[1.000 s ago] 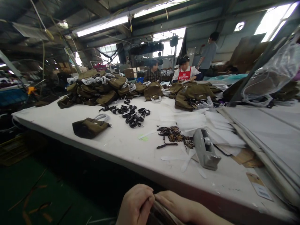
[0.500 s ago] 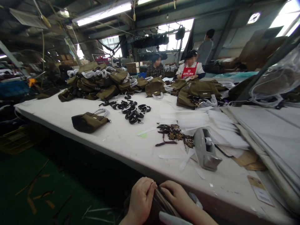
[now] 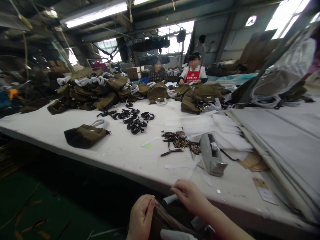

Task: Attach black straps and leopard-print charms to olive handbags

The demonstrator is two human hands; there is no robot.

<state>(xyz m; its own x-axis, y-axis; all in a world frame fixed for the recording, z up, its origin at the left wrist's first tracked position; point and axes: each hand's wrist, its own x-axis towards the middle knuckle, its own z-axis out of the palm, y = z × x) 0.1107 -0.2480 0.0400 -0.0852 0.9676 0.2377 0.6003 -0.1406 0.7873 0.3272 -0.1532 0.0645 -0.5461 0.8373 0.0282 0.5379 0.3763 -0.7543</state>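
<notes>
At the near edge of the table, my left hand (image 3: 142, 213) pinches the top edge of a dark olive bag (image 3: 166, 216) at one end of its opening. White-wrapped handles (image 3: 176, 234) show on either side of the bag. My right hand (image 3: 191, 196) is above the far side of the opening, beside one wrapped handle. Its thumb and fingertips are pressed together; what lies between them, if anything, is too small to tell. The lower part of the bag is out of frame.
On the white table (image 3: 120, 150) are a grey tape dispenser (image 3: 211, 156), patterned charms (image 3: 181, 140), coiled black straps (image 3: 136, 121), white sheets (image 3: 200, 125) and an olive bag (image 3: 86, 136). More olive bags (image 3: 87, 90) are heaped behind. Co-workers (image 3: 192, 71) sit across the table.
My right hand has lifted and moved away from my left hand, above the bag's opening. My left hand stays on the bag's edge. The view has turned slightly right.
</notes>
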